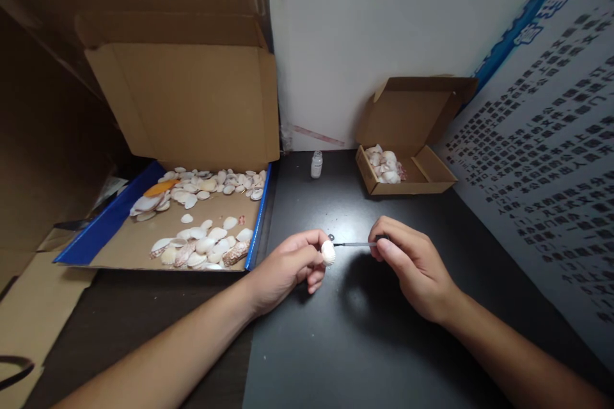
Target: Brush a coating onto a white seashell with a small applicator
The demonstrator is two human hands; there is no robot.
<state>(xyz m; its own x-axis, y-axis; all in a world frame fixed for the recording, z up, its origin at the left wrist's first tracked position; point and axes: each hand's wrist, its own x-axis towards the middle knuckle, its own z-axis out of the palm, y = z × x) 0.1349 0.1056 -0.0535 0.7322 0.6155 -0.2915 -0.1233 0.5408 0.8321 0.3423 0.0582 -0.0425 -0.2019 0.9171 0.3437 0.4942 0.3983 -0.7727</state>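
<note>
Between its thumb and fingers, my left hand (297,262) holds a white ribbed shell (328,254) above the dark table. My right hand (410,259) pinches the dark end of a thin brush-like applicator (355,244), which points left. Its dark tip meets the edge of the shell or lies right beside it. A small dark round piece (330,238) is just behind the shell. Farther back stands a small clear bottle (316,165) with a white label and no cap on it.
At the left, an open blue-edged cardboard box (167,230) holds many shells and an orange piece (160,188). A smaller open box (407,188) at the back right holds white shells (384,165). A white wall rises behind; a printed sheet (551,160) lines the right.
</note>
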